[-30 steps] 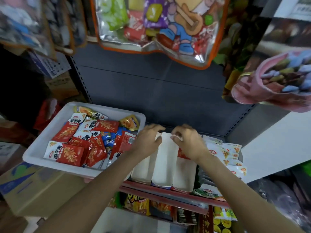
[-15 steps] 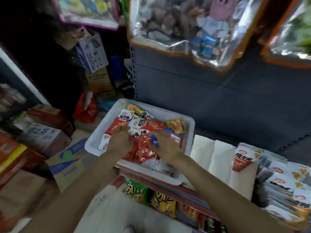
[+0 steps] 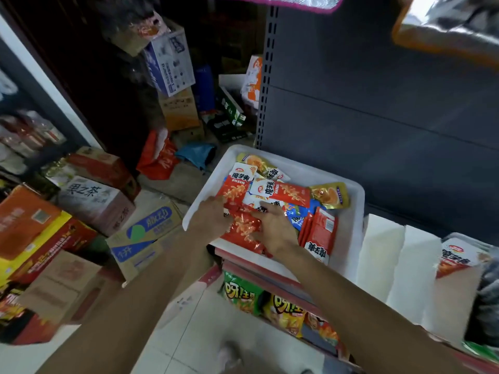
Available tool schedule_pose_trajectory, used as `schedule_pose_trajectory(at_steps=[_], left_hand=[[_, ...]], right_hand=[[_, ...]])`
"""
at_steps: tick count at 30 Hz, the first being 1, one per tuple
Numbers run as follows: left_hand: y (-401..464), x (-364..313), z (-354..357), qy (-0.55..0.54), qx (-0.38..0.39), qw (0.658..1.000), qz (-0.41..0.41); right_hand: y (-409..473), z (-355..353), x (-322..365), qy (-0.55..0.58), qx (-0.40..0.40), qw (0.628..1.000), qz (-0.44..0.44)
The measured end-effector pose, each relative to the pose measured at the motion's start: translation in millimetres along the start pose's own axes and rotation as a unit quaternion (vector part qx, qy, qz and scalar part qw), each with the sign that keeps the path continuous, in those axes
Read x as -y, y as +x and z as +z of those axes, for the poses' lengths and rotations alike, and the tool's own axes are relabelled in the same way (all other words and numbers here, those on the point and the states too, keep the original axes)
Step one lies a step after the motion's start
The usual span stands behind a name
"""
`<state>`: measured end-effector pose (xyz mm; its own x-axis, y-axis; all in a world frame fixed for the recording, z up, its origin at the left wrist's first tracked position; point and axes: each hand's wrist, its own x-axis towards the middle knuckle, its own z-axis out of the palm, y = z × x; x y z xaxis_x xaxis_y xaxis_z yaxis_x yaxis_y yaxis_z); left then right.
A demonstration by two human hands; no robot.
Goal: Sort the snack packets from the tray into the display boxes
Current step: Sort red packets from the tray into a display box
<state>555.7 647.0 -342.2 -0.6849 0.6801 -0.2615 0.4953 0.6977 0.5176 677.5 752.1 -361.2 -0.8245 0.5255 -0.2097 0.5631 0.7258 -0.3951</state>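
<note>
Left hand [image 3: 209, 220]: palm down at the near-left edge of the tray [image 3: 353, 209], fingers loosely spread on a red snack packet [image 3: 244, 230]; whether it grips cannot be told.
Right hand [image 3: 275, 228]: palm down, fingers extended flat, resting on the same packet pile, nothing clasped.
Tray: one, white plastic, rectangular with rounded corners, on the shelf edge.
Contents: roughly a dozen glossy foil packets, mostly red-and-white; two gold packets [image 3: 330, 195] along the far edge; one blue packet [image 3: 298, 215] near centre.
Display boxes [image 3: 383, 255]: three visible, white card, just beside the tray's right edge; one holds an upright red-and-white packet [image 3: 453, 257].
</note>
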Motion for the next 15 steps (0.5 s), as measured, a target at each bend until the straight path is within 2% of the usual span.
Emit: schedule_pose_trajectory(at_steps=[5, 8, 10, 12, 14, 15], left_hand=[[2, 7, 1, -0.041, -0.031, 0.999, -0.008], [-2, 3, -4, -0.081, -0.017, 0.997, -0.009], [0, 5, -5, -0.109, -0.04, 0.993, -0.021], [0, 2, -8, -0.097, -0.078, 0.992, -0.007], [-1, -8, -9, -0.148, -0.049, 0.988, 0.016], [-1, -14, -6, -0.185, -0.022, 0.982, 0.03]], right_hand=[[-2, -1, -3, 0.058, -0.057, 0.997, 0.018], [-6, -9, -11, 0.152, -0.055, 0.986, 0.049], [-9, -18, -22, 0.221, -0.056, 0.972, 0.062], [-13, -30, -33, 0.241, -0.08, 0.965, 0.065], [-19, -42, -43, 0.313, -0.074, 0.945, 0.067], [-23, -46, -49, 0.373, -0.064, 0.923, 0.075]])
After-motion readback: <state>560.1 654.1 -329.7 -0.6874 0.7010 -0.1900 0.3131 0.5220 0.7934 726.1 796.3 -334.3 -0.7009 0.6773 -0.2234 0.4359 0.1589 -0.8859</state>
